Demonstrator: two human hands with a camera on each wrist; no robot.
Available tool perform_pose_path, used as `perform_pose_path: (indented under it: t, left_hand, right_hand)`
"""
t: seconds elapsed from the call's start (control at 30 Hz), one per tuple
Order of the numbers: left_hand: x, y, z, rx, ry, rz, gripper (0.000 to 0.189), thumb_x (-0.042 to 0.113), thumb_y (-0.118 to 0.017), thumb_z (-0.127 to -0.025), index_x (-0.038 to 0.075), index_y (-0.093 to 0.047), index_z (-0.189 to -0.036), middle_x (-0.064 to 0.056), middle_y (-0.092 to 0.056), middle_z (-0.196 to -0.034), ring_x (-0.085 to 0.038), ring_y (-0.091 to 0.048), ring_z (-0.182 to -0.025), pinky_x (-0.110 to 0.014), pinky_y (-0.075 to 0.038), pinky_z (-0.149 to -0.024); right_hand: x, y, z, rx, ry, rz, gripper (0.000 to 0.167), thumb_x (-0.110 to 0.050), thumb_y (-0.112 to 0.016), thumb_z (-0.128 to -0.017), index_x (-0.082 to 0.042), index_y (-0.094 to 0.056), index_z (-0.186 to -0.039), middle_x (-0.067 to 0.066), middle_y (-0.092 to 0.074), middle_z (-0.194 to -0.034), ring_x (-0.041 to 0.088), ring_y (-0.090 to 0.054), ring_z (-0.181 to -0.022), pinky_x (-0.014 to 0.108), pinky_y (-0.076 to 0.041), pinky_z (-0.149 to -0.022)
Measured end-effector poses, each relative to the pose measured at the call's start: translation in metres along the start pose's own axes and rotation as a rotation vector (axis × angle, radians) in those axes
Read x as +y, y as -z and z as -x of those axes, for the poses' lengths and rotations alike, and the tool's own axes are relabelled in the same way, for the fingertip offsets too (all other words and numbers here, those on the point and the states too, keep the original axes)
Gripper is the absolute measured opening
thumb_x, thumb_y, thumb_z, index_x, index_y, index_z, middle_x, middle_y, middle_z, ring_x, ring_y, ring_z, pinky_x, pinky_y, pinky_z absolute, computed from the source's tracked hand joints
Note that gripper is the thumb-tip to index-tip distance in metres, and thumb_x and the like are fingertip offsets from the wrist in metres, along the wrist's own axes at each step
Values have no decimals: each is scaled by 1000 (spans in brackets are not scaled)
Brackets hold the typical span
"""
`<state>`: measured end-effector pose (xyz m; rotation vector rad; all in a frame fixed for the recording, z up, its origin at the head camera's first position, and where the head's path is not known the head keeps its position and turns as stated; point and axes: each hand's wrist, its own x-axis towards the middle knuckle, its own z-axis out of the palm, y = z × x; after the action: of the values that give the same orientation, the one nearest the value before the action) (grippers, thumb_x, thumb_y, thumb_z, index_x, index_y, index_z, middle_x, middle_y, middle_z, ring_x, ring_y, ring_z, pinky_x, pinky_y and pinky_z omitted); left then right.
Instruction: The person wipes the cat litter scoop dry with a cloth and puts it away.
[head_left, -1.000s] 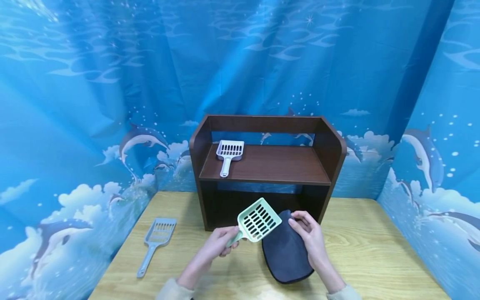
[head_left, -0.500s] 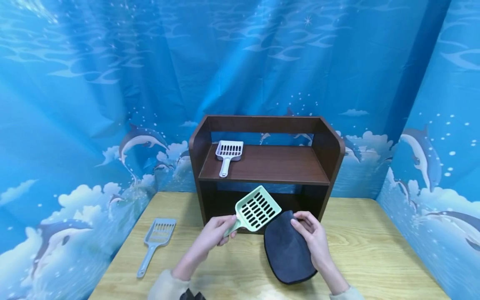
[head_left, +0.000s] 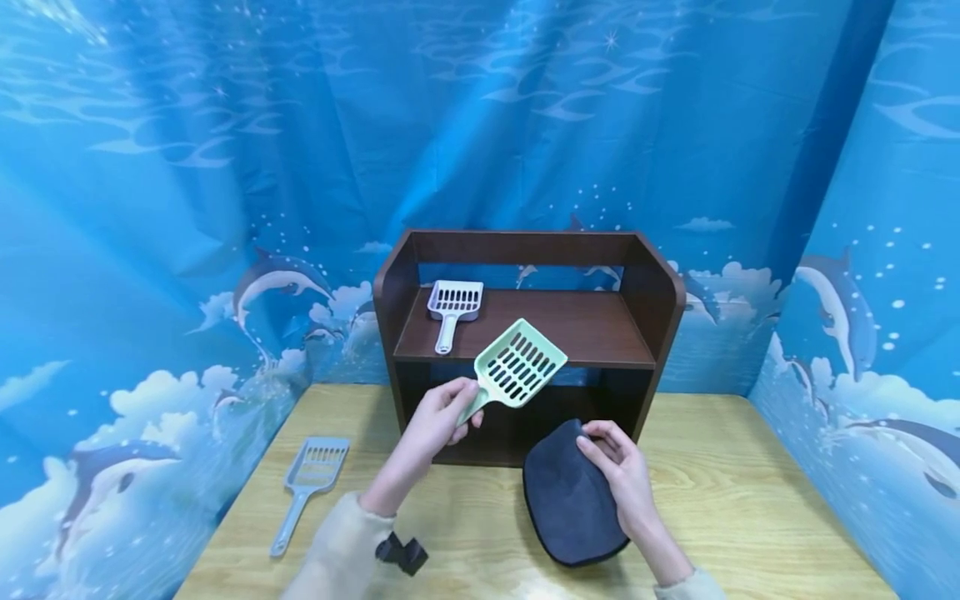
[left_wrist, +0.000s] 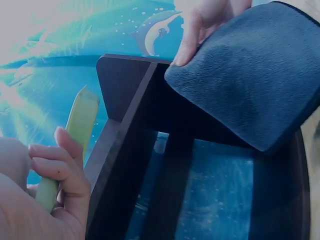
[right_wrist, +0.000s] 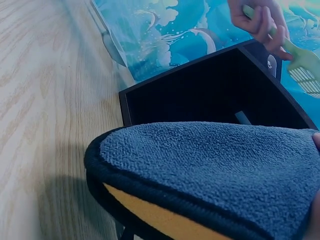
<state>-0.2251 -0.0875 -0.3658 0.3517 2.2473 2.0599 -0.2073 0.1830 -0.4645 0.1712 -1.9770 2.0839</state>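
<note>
A dark brown shelf (head_left: pixel 600 321) stands on a pale wooden surface (head_left: pixel 750 500), and a person has both hands up in front of it. The left hand (head_left: pixel 442 412) is in front of the left part of the shelf, with its fingers and thumb wrapped around the handle of a green scoop (head_left: pixel 493 390). The scoop is up off the surface and tilted, its wide end full of slots and pointing up and to the right, in front of the front edge of the shelf's upper board. The right hand (head_left: pixel 617 471) is in front of the right part of the shelf, and it pinches the top corner of a dark blue fuzzy cloth (head_left: pixel 566 496) with a black edge. The cloth hangs down in front of the shelf's lower space; I cannot tell if its bottom touches the surface. A yellow strip (right_wrist: pixel 160 212) shows under the cloth's edge. A pale purple scoop (head_left: pixel 452 315) sits on the left end of the shelf's upper board, handle toward the front. A gray scoop (head_left: pixel 302 485) lies on the surface to the left of the shelf. Behind the shelf hangs a blue curtain (head_left: pixel 525 150) with dolphins on it.
</note>
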Motion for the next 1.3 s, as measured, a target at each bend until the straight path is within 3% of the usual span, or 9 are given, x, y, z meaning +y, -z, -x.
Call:
perform_pose_path:
  t: [0.17,0.3,0.53,0.77,1.03,1.2,1.3]
  left_hand:
    - [12,-6,-15,63,-19,33,29,16,-42,-109,-3,-61,-120,-2,-60,-74,-9,-40,-50,-18,-32,-46]
    - [21,-12,-26,68,-12,67,34,10,-38,-106,-3,-58,-130,-3,-61,-82,-9,-42,-57,-18,-35,-50]
    - [33,-21,-47,8,3,132,42,7,-32,-104,-5,-50,-140,-14,-68,-105,-10,-52,-65,-18,-45,-58]
    - [40,-23,-72,-73,58,167,41,12,-35,-110,-6,-43,-146,-22,-64,-128,-12,-65,-83,-23,-57,-79]
    - [41,-26,-93,-66,113,216,41,13,-37,-111,-8,-43,-146,-24,-63,-129,-16,-69,-93,-32,-55,-95]
    - [44,-26,-103,-78,142,166,40,15,-40,-111,-9,-49,-141,-22,-64,-128,-21,-71,-104,-32,-53,-98]
    - [45,-26,-106,-86,145,114,40,18,-43,-110,-9,-52,-139,-20,-66,-123,-18,-70,-101,-29,-53,-96]
  right_hand:
    - [-1,0,0,-6,-12,3,29,-7,-71,-94,9,-60,-116,-3,-67,-103,8,-67,-96,19,-53,-86]
    - [-1,-1,0,0,-15,2,28,-6,-71,-94,9,-60,-116,-3,-67,-103,8,-67,-96,19,-53,-86]
    - [0,-1,1,5,-26,10,29,-7,-71,-95,8,-60,-116,-3,-67,-103,8,-67,-96,19,-52,-86]
    - [-1,-1,2,17,-31,19,28,-8,-71,-94,7,-61,-116,-3,-67,-103,8,-66,-97,18,-53,-86]
    - [1,-2,3,6,-16,4,28,-6,-71,-94,8,-61,-116,-3,-67,-103,8,-66,-96,19,-52,-86]
    - [1,-4,4,3,-9,-10,27,-3,-71,-93,10,-60,-115,-4,-67,-101,8,-67,-95,19,-53,-85]
    - [1,-5,4,11,-15,-7,27,-3,-71,-93,9,-60,-115,-4,-67,-101,8,-67,-95,19,-53,-85]
